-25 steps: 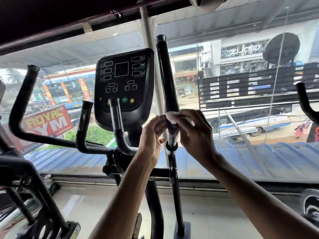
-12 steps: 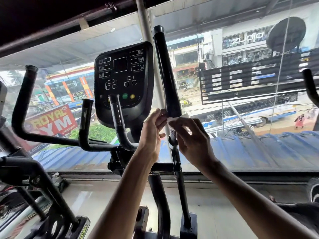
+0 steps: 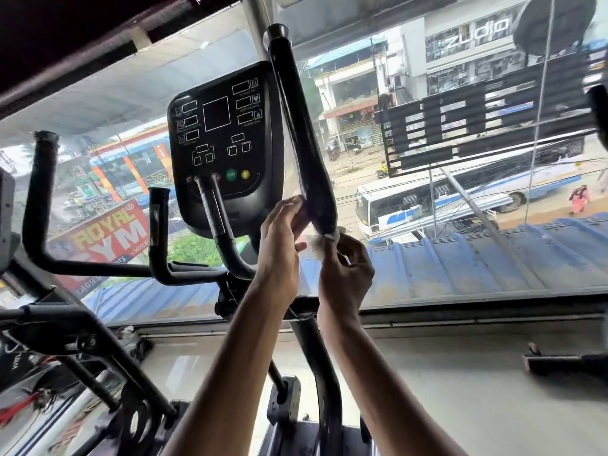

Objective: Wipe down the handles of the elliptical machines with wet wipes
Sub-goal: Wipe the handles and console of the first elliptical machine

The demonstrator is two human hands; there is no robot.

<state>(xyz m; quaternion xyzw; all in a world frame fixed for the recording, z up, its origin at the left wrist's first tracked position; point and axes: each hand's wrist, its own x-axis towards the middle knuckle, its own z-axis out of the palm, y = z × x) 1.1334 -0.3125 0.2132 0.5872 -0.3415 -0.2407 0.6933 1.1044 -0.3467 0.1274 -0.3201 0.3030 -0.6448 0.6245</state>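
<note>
Right hand (image 3: 345,269) pinches wet wipe (image 3: 320,242) at upright handle (image 3: 301,133) base, 12 o'clock; left hand (image 3: 279,240) fingers straight, touching it; 9 o'clock handlebars (image 3: 37,199) likely still to wipe

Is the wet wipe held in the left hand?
No, the right hand pinches the wet wipe at the lower end of the tall handle; the left hand only touches it.

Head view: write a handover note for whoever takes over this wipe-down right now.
Left hand: fingers laid low against the tall handle beside the console.
Right hand: pinches the wet wipe at the foot of that handle's foam.
Done: cannot tell how much is already wiped.
Left: probably wipe up this handle, then the far-left handle and the short inner handles.
</note>
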